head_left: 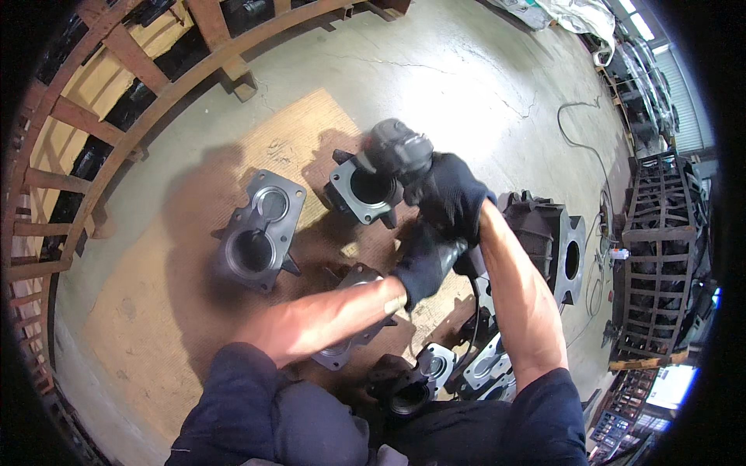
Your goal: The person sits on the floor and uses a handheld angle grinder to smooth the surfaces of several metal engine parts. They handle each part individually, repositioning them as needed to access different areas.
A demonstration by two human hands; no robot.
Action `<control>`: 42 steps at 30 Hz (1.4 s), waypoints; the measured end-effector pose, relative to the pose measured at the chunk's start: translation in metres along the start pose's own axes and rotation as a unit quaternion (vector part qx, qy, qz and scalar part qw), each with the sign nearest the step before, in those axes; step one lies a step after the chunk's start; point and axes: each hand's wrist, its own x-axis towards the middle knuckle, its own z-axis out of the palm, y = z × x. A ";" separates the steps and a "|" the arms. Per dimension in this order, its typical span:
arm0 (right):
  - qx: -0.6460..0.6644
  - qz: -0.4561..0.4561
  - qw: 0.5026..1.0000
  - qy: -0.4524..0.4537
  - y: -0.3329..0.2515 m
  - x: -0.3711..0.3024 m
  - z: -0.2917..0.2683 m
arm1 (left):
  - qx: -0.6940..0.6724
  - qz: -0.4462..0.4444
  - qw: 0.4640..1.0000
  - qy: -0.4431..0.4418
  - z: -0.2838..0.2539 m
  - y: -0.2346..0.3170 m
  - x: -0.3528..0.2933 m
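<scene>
Both hands wear dark gloves and are closed round a dark hand-held power tool [398, 149], which looks like a grinder. My right hand [451, 194] wraps the body behind its head. Closer to me, my left hand [426, 266] grips the rear part, its fingers partly hidden. The tool's head lies over the far edge of a grey metal casting [343, 186] with a large round bore; whether it touches cannot be seen. To the left is a two-bore flanged casting [263, 221]. Another casting [332, 359] lies partly hidden beneath my left forearm.
The castings lie on a brown cardboard sheet [140, 334] on the concrete floor. Several smaller castings [435, 363] sit near my legs. A larger dark housing [535, 225] stands right of my right forearm. Rusty metal racking [167, 101] curves along the left; a wire cage [660, 256] stands right, near a loose cable [571, 140].
</scene>
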 end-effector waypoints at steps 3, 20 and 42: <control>-0.110 -0.025 0.994 -0.010 -0.018 -0.025 0.007 | -0.140 -0.050 0.988 -0.039 0.011 -0.018 -0.018; -0.086 -0.008 0.996 -0.034 -0.033 -0.041 0.001 | -0.060 0.001 0.997 -0.052 0.036 -0.094 -0.012; -0.146 -0.041 0.988 0.003 0.007 -0.014 -0.030 | 0.046 0.096 0.992 -0.071 0.019 -0.009 0.014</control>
